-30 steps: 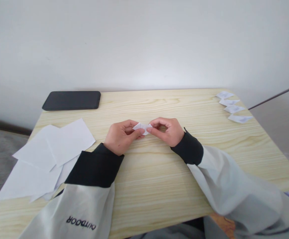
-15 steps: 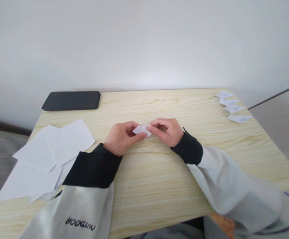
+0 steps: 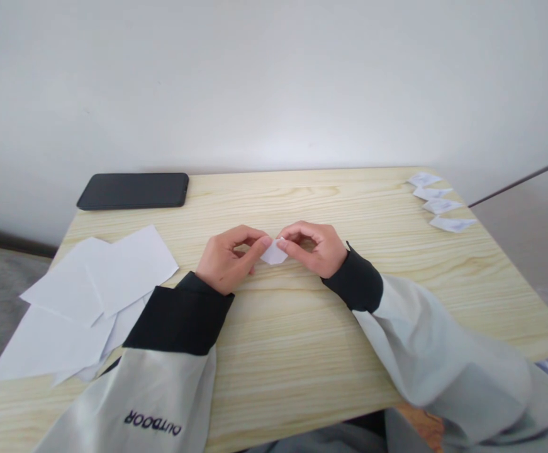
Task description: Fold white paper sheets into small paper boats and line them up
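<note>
A small folded white paper piece sits between my two hands at the middle of the wooden table. My left hand pinches its left edge with thumb and forefinger. My right hand pinches its right edge, fingers curled over it. Both wrists rest on the tabletop, in black cuffs and grey sleeves.
Several loose white sheets lie overlapped at the table's left edge. A black phone lies face down at the back left. Several small folded paper pieces lie in a row at the back right corner. A white wall rises behind.
The folded piece has turned and tipped down between my fingertips, now showing a more pointed, narrower shape. My hands stayed in place with small finger shifts.
</note>
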`<action>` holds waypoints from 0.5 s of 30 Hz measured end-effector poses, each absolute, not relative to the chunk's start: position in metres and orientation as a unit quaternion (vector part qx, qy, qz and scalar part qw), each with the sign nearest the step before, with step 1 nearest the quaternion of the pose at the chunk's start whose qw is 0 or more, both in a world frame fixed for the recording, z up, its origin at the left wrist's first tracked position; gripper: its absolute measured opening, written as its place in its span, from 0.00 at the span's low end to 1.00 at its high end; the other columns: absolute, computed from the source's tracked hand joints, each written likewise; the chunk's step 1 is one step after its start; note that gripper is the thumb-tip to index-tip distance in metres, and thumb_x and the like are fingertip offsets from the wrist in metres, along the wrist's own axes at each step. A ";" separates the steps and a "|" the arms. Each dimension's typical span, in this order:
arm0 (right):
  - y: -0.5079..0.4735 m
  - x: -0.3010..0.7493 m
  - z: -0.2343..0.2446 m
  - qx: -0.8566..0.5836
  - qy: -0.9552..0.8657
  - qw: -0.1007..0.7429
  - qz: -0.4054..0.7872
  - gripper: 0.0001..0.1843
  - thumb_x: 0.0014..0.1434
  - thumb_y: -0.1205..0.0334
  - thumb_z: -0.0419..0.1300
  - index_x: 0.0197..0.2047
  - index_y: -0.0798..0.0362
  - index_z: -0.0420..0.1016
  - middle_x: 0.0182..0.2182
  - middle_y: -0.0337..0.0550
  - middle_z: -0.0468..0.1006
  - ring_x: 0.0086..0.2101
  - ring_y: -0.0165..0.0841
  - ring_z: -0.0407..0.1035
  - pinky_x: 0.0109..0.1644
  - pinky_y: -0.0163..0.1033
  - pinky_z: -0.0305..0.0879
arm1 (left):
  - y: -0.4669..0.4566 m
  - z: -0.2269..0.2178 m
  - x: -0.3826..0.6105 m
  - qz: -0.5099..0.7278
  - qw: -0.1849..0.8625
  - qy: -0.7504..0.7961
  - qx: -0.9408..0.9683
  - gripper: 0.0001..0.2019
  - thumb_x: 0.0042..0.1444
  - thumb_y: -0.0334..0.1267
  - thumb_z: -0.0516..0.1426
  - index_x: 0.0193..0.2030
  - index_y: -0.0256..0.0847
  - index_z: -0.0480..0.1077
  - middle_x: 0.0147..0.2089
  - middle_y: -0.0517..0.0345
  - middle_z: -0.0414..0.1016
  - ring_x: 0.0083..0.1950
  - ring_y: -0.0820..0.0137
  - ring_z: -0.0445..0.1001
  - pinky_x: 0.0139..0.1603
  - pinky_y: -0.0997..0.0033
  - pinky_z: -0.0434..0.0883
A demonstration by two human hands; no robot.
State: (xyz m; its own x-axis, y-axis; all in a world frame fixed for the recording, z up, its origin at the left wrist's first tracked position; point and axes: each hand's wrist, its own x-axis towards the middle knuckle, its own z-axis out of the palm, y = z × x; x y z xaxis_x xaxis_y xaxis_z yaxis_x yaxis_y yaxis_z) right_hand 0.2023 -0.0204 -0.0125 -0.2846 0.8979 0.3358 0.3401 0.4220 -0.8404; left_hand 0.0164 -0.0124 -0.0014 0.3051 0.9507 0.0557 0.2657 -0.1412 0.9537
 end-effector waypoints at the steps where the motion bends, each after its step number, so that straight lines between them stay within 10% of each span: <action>1: -0.021 0.203 -0.012 -0.419 -0.740 0.424 0.312 0.07 0.57 0.60 0.59 0.31 0.54 0.73 0.24 0.38 0.74 0.24 0.25 0.66 0.29 0.31 0.64 | -0.012 -0.002 0.016 0.369 0.451 0.463 0.668 0.12 0.51 0.45 0.60 0.31 0.36 0.75 0.32 0.57 0.74 0.18 0.81 0.63 0.15 0.81 0.64; 15: -0.017 0.203 -0.024 -0.458 -0.610 0.516 0.389 0.10 0.54 0.53 0.63 0.32 0.52 0.73 0.27 0.37 0.78 0.25 0.28 0.73 0.31 0.34 0.72 | -0.010 -0.006 0.010 0.472 0.446 0.469 0.599 0.10 0.46 0.43 0.65 0.32 0.39 0.78 0.38 0.54 0.80 0.28 0.73 0.75 0.28 0.74 0.77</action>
State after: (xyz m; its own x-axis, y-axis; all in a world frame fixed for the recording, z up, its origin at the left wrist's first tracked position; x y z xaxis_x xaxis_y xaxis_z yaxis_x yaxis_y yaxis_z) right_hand 0.2033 -0.0168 -0.0240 -0.0470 0.9605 0.2744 0.1581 0.2784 -0.9474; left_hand 0.0101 -0.0101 -0.0059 0.1158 0.9822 0.1479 0.1416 -0.1637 0.9763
